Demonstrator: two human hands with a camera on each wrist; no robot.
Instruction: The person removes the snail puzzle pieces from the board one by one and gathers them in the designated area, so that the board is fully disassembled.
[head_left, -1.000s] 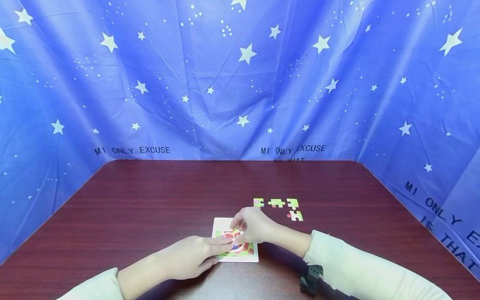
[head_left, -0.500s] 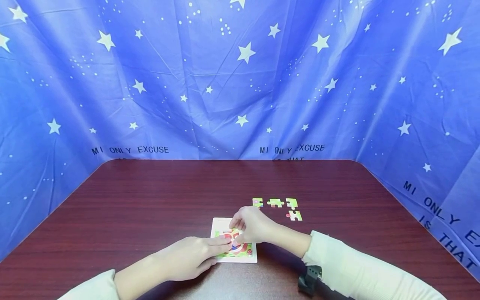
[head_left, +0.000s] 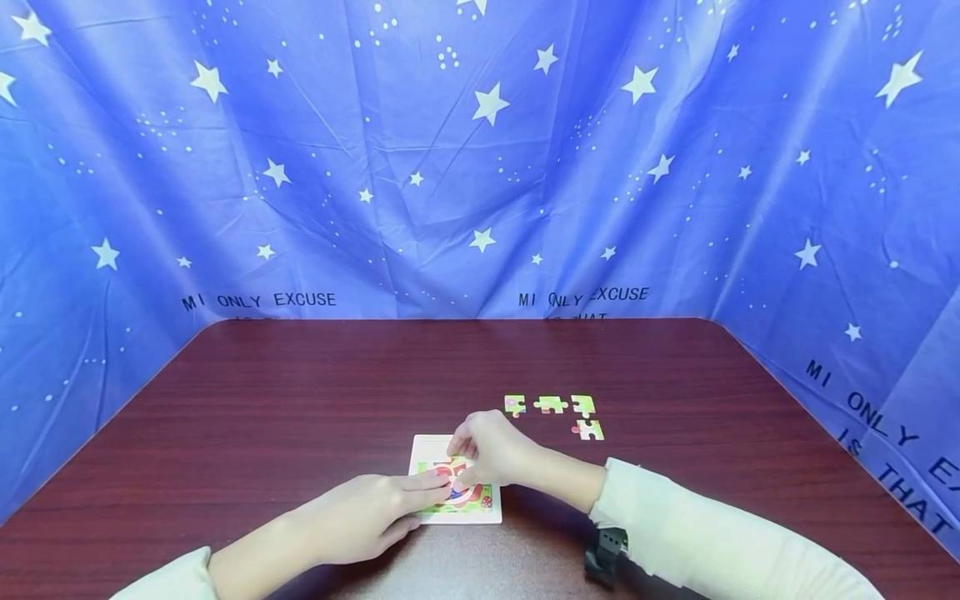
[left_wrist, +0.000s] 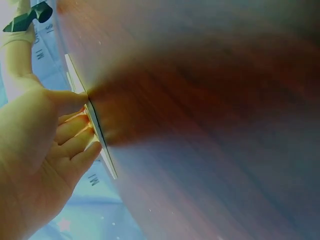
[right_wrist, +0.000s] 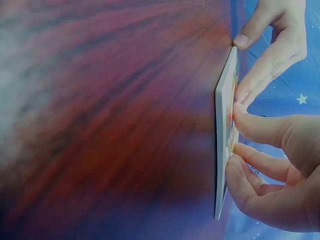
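Note:
A square white puzzle board (head_left: pixel 431 442) lies on the table in front of me, with a red, blue and green picture puzzle (head_left: pixel 478 503) partly put together in it. My left hand (head_left: pixel 363 511) lays its straight fingers over the picture from the left. Its thumb rests at the board's edge in the left wrist view. My right hand (head_left: pixel 495 450) is bent over the upper right of the picture. Between its thumb and fingertips it pinches a puzzle piece low at the board's surface, as the right wrist view shows; the fingers mostly hide this piece.
Several loose, mostly green puzzle pieces (head_left: pixel 551 406) lie behind and to the right of the board on the dark red wooden table (head_left: pixel 337 375). A blue star-patterned curtain (head_left: pixel 420 208) hangs around the table's back and sides. The right wrist wears a dark band (head_left: pixel 606 554).
The board has slid a little to the left, and both hands have moved along with it. Their hold looks the same, and the loose pieces have stayed in place.

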